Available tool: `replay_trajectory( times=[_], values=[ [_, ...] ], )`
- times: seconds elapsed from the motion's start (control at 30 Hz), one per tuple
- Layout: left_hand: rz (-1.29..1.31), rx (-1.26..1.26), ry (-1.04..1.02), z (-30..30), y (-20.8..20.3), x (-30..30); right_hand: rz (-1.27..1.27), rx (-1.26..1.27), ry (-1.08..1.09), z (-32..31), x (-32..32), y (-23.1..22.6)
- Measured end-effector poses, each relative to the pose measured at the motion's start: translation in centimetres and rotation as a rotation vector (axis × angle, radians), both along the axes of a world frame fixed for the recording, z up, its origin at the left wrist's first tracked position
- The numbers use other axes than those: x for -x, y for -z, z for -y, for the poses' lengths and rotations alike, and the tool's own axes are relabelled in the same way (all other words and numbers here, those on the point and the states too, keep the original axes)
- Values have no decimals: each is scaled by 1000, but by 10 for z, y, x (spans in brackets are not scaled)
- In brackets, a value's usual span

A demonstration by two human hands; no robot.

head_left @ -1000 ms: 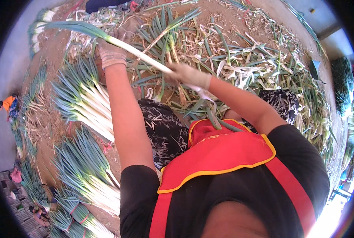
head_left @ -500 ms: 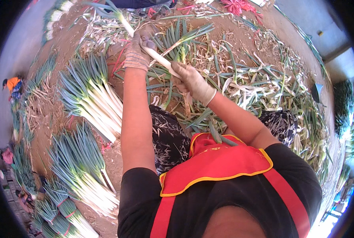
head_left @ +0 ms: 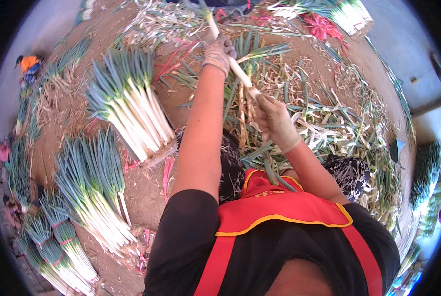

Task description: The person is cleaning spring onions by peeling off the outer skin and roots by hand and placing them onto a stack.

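A long green onion (head_left: 240,74) with a thick white stalk slants across in front of me, its leafy top pointing away at the far edge. My left hand (head_left: 218,53), in a glove with grey fingers, is closed round the upper stalk. Lower down, near the root end, my right hand (head_left: 277,121) in a pale glove grips the same onion, hiding its tip. Left of my left forearm, a thick sheaf of trimmed green onions (head_left: 136,106) rests with white ends toward me. Below it lies another pile of green onions (head_left: 94,192).
Peeled leaves and scraps (head_left: 324,123) cover the ground on the right. Tied bundles (head_left: 65,251) lie at the lower left. Pink-red ties (head_left: 324,27) sit in a heap at the far right, beside another onion bundle (head_left: 349,17). A person in orange (head_left: 29,64) is at far left.
Both hands still hold the onion. They appear further right in the picture as the view has shifted, and the right hand has slid lower, toward the root end.
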State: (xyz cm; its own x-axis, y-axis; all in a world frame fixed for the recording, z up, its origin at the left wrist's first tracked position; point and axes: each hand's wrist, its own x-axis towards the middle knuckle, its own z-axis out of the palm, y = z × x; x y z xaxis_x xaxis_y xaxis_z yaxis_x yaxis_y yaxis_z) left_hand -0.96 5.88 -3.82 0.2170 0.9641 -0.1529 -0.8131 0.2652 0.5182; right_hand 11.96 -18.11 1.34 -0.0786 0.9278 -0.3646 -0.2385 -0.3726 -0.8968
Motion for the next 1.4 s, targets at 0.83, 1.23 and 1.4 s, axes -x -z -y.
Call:
replay_trajectory(
  times=[0.83,1.23,1.4],
  values=[
    [-502,202,-682,108,156,353,853,76,-287,84,-80,172],
    [-702,85,-786,120,159,399,940,-100,-378,68,-56,187],
    [-933,237,-776,123,200,427,805,103,-427,53,-47,181]
  ],
)
